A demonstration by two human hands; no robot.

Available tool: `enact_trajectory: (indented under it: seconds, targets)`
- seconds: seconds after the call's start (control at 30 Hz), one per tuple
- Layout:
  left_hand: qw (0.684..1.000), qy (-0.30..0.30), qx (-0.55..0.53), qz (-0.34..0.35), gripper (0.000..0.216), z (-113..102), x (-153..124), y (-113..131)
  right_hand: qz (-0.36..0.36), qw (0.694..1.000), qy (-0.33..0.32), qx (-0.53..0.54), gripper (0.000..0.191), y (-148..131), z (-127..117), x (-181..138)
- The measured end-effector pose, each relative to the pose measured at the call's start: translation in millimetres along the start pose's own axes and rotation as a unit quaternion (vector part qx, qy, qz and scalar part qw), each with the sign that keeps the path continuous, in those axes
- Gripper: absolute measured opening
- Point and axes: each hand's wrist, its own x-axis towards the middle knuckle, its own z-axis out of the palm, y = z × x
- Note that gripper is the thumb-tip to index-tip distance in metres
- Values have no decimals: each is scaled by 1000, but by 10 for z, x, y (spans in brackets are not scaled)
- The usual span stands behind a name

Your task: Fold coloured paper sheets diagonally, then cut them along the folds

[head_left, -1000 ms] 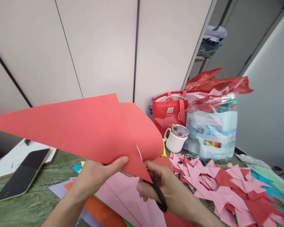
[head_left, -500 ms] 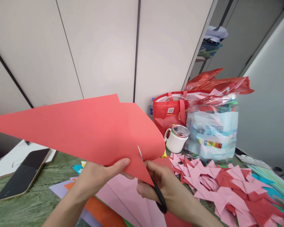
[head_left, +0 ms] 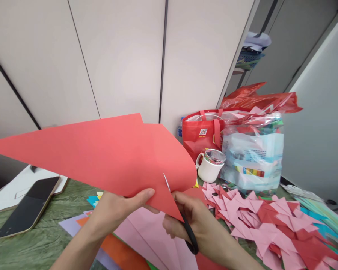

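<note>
A large folded red paper sheet (head_left: 107,153) is held up in front of me above the green table (head_left: 36,240). My left hand (head_left: 115,210) pinches its lower edge, thumb on the front. My right hand (head_left: 188,221) is closed around black-handled scissors (head_left: 187,230). The blade tip (head_left: 166,182) pokes up through a short cut in the sheet's bottom edge. Pink sheets (head_left: 154,232) lie flat under both hands.
Several folded pink and red paper pieces (head_left: 259,221) are heaped at the right. A white mug (head_left: 210,165), a red tote bag (head_left: 202,133) and a clear plastic bag (head_left: 252,153) stand behind them. A phone (head_left: 28,212) lies at the left on the table.
Almost nothing differs. The red sheet and both hands have shifted very slightly. The scissors stay in the same cut.
</note>
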Motion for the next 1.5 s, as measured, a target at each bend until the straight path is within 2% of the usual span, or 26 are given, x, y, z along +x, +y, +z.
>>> enact_trajectory:
  seconds: [0.23, 0.67, 0.8, 1.27, 1.5]
  targets:
    - [999, -19, 29, 15, 17, -17, 23, -53, -27, 1000, -1, 5, 30, 5, 3, 2]
    - [998, 29, 50, -10, 17, 11, -17, -16, -34, 999, -5, 15, 31, -14, 7, 3]
    - [998, 10, 57, -3, 18, -2, -10, -20, -31, 999, -1, 18, 31, -7, 9, 0]
    - [999, 14, 47, -2, 18, 3, -17, -3, -10, 998, 6, 55, 36, -19, 46, 4]
    - [998, -15, 61, 8, 20, -37, 23, -72, 1, 1000, 19, 10, 35, -16, 46, 6]
